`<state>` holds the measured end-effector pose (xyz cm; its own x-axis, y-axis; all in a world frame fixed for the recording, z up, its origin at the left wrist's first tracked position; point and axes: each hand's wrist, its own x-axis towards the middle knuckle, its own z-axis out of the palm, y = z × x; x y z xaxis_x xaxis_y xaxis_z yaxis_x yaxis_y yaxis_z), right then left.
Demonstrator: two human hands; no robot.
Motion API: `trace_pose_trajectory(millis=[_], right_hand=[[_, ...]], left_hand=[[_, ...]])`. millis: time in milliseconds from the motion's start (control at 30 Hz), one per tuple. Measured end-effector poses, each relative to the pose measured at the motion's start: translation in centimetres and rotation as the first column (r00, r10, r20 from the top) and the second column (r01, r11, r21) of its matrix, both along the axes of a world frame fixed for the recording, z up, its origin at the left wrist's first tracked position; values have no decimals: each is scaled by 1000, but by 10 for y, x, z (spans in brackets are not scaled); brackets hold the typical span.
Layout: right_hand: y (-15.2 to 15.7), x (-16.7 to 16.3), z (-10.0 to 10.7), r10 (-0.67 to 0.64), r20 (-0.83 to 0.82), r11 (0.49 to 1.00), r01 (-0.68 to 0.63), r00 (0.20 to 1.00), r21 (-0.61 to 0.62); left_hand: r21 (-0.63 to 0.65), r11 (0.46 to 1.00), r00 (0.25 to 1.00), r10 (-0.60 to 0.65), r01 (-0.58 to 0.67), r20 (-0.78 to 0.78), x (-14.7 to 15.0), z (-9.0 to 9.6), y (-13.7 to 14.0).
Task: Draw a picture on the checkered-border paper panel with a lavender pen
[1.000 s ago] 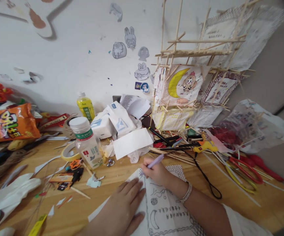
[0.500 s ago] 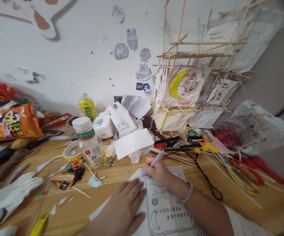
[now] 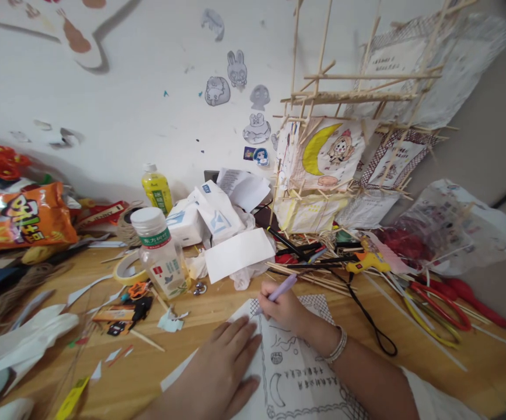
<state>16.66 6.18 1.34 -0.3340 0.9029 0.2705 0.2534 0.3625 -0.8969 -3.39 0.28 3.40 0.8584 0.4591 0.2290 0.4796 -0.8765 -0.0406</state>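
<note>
My right hand (image 3: 279, 306) grips a light purple pen (image 3: 284, 286), its tip down near the upper left border of a white sheet of paper (image 3: 294, 356). Black line drawings cover the sheet: a crescent moon, rows of handwritten characters, a scalloped frame and cross-hatched corners. Flat on the paper's left part lies my left hand (image 3: 230, 364), fingers stretched out and holding nothing. A beaded bracelet (image 3: 338, 344) circles my right wrist.
Left of the paper stand a clear bottle (image 3: 161, 262) and a tape roll (image 3: 128, 269). Tissue packs (image 3: 217, 210) lie behind. At right are a yellow glue gun (image 3: 366, 262), red-handled scissors (image 3: 443, 306) and a wooden stick frame (image 3: 358, 96) with drawn panels.
The purple pen's upper end has tipped slightly to the right and down as my right hand shifts a little. My left hand stays on the paper.
</note>
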Motion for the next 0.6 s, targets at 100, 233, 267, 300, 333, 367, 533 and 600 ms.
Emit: trace_pose_trajectory(millis=[100, 233, 267, 300, 333, 367, 533, 600], right_hand=[[0, 0, -1, 9, 0, 1000, -9, 1000, -23], [1, 2, -5, 3, 8, 1000, -3, 1000, -14], [2, 2, -5, 3, 4, 1000, -3, 1000, -22], [1, 2, -6, 1, 0, 1000, -1, 1000, -30], [1, 2, -5, 1, -2, 999, -1, 1000, -38], [1, 2, -5, 0, -2, 999, 0, 1000, -41], [0, 2, -2, 2, 14, 1000, -1, 1000, -30], [1, 2, -3, -5, 14, 1000, 5, 1000, -28]], left_hand=[[1, 1000, 1000, 6, -6, -25, 1, 1, -1], [-3, 1000, 999, 3, -3, -33, 1, 2, -1], [-5, 1000, 1000, 1, -1, -26, 1, 2, -1], [-9, 1000, 1000, 2, -2, -19, 1, 2, 0], [-13, 1000, 1000, -1, 1, -12, 1, 1, 1], [-15, 1000, 1000, 0, 0, -3, 1, 0, 1], [-34, 999, 1000, 10, -10, -3, 0, -4, 1], [-45, 999, 1000, 13, -14, -9, 0, -4, 0]])
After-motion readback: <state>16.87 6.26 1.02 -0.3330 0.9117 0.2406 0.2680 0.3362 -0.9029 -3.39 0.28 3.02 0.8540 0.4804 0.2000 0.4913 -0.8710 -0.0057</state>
